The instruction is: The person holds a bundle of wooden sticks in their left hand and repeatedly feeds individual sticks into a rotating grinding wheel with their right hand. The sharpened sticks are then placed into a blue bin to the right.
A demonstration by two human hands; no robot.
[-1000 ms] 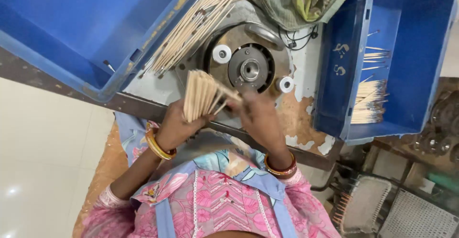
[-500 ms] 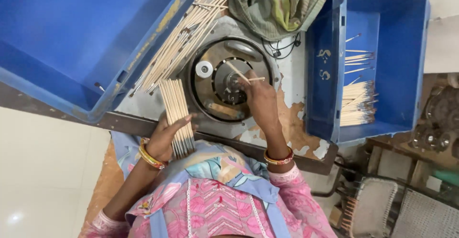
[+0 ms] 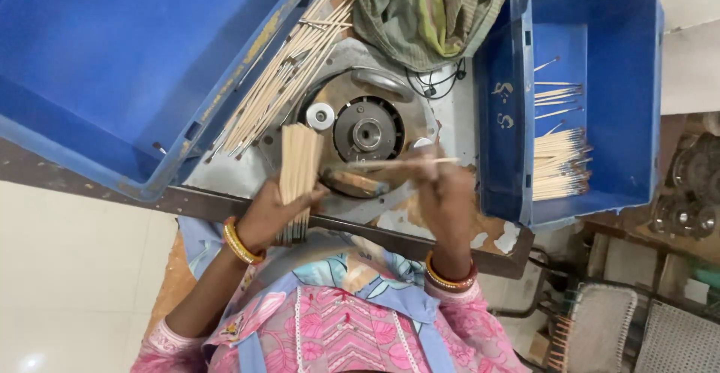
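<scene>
Two blue bins flank the round machine (image 3: 367,134): the left bin (image 3: 112,65) shows no contents, the right bin (image 3: 592,88) holds one stick pile (image 3: 559,164) plus loose sticks. The left hand (image 3: 279,212) is closed around one bundle of sticks (image 3: 298,170) just left of the machine. The right hand (image 3: 442,189) pinches a single stick (image 3: 397,164) across the machine's front.

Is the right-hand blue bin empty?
No, the blue bin on the right holds a pile of thin sticks against its near wall.

Machine disc (image 3: 367,131) between two crates (image 3: 112,65)
</scene>
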